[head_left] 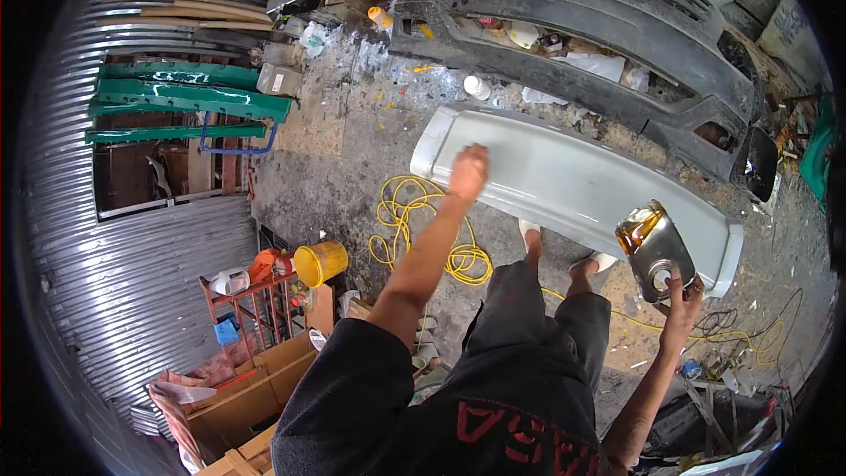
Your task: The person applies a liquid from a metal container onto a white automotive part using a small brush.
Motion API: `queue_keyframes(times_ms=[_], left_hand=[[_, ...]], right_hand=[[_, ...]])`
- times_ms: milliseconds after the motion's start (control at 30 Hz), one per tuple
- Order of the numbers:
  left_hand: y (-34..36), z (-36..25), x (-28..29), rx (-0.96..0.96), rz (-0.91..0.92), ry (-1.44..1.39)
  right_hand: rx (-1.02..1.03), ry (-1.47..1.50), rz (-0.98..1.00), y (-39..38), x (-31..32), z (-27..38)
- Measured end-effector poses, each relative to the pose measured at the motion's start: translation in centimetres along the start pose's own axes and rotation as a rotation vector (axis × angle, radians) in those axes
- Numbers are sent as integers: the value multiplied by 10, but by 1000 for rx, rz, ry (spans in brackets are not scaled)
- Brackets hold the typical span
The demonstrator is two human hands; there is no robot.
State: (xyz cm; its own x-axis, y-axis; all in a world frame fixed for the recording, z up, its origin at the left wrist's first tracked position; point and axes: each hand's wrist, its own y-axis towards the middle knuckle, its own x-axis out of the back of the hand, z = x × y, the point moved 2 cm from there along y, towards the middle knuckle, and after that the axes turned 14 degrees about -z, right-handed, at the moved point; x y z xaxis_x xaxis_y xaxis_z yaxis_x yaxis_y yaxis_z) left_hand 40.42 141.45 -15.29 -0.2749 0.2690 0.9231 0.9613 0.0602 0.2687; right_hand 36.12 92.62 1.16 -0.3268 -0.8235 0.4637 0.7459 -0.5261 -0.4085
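Note:
A long, pale grey-white car body panel (573, 172) lies across the floor in front of my feet. My left hand (471, 171) is over its left part, fingers curled closed; whatever they hold, if anything, is hidden. I cannot tell whether that hand touches the surface. In my right hand (683, 295) is a rectangular metal can (665, 251), gripped near its round spout end and tilted above the panel's right part. The can's far end looks cut open, with a shiny amber-gold inside.
A large dark bumper (564, 62) lies beyond the panel. Yellow cable (467, 264) coils on the floor at left and runs behind my legs. A white bottle (477, 87) stands near the bumper. At left are a yellow bucket (321, 264), a red rack (256, 308) and green panels (189, 97).

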Motion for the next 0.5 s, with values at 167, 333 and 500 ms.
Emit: queue_keyframes(times_ms=[167,333,500], left_hand=[[9,-107,-25,-91,-61,-280],[-6,-30,-46,937,-279,-1658],[11,20,7,400,-311,-227]], right_hand=[[-30,-37,0,0,6,11],[-21,11,-19,0,6,7],[-25,57,-2,12,15,1]])
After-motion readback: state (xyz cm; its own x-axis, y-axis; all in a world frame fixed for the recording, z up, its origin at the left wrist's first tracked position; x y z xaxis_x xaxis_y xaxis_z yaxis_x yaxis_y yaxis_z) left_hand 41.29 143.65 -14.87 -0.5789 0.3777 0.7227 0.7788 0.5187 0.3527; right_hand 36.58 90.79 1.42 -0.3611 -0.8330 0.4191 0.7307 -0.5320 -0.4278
